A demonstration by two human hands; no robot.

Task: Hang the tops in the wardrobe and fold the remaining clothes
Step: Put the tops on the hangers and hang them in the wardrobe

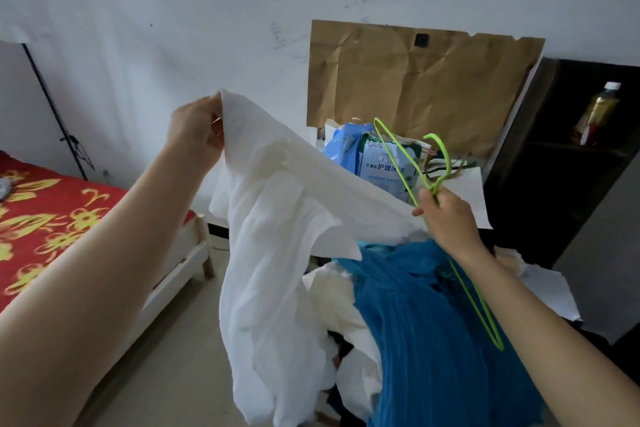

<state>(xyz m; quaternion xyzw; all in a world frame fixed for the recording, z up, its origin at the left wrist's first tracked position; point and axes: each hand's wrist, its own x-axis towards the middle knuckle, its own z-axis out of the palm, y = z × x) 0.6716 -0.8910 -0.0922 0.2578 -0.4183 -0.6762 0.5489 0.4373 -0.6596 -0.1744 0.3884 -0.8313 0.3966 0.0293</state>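
My left hand [199, 130] pinches the upper edge of a thin white top [273, 253] and holds it up in the air; the cloth hangs down in folds and stretches across toward my right hand. My right hand [445, 218] grips a lime-green wire hanger [408, 159] near its neck, hook up; whether it also holds the top's other edge I cannot tell. Part of the hanger's lower bar [481, 308] shows below my right wrist. Beneath lies a heap of clothes with a blue garment [426, 315] on top and white pieces [343, 302] beside it.
A bed with a red, yellow-flowered cover [45, 215] stands at left. Behind the heap sit packaged goods [384, 163] before crumpled brown paper [415, 80] on the wall. A dark shelf [568, 149] with a bottle [597, 111] stands at right. Pale floor [180, 357] lies below.
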